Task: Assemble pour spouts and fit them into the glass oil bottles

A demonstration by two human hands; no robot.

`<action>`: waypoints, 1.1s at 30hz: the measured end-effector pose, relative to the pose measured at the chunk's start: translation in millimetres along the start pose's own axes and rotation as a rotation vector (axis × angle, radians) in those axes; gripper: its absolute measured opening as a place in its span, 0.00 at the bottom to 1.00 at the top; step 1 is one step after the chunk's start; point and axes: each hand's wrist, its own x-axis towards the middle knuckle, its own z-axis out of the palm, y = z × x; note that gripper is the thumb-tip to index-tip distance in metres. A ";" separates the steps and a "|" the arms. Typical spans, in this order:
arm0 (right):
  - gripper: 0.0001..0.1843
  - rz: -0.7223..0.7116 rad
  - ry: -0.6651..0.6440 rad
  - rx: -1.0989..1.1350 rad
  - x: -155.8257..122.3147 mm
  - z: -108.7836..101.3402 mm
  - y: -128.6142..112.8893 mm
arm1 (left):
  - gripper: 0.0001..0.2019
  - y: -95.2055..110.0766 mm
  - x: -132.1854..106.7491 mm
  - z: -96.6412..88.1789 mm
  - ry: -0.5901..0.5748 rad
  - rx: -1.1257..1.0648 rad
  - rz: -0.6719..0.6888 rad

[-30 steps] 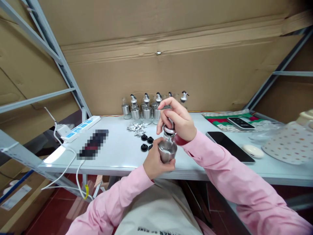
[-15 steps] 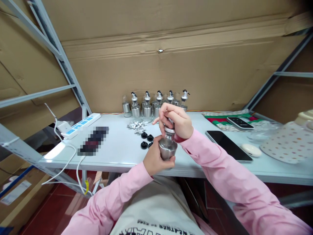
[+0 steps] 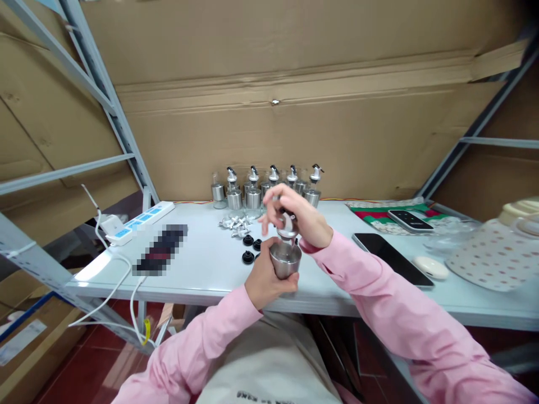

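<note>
My left hand (image 3: 265, 279) is wrapped round the steel base of a small glass oil bottle (image 3: 286, 260), held upright above the table's near edge. My right hand (image 3: 300, 215) is closed over the spout cap (image 3: 288, 226) on the bottle's neck, with some fingers fanned out and blurred. Just behind the bottle lie three black rubber stoppers (image 3: 251, 249) and a small heap of white plastic pieces (image 3: 234, 225).
Several finished bottles with spouts (image 3: 269, 185) stand in a row at the cardboard wall. A white power strip (image 3: 138, 219) and cables lie at the left. At the right are two phones (image 3: 391, 258), a white oval case (image 3: 430, 267) and a spotted cover (image 3: 497, 252).
The right hand's fingers have shifted round the cap, now more spread out. The bottle sits a little lower and nearer the left hand. The view tilted slightly.
</note>
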 end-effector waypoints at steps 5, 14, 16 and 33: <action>0.18 -0.236 0.396 -0.115 23.2 -27.4 -3.0 | 0.30 11.7 47.0 -60.6 0.293 0.082 0.301; 0.17 0.049 0.731 -0.359 13.3 -97.0 95.2 | 0.26 -89.8 140.6 -167.9 0.580 0.442 0.004; 0.17 0.084 0.724 -0.432 8.5 -103.4 104.2 | 0.27 -108.1 145.8 -167.7 0.580 0.441 -0.027; 0.18 0.333 0.918 -1.027 -7.7 -155.8 125.4 | 0.25 -145.7 155.0 -164.0 0.435 0.435 0.032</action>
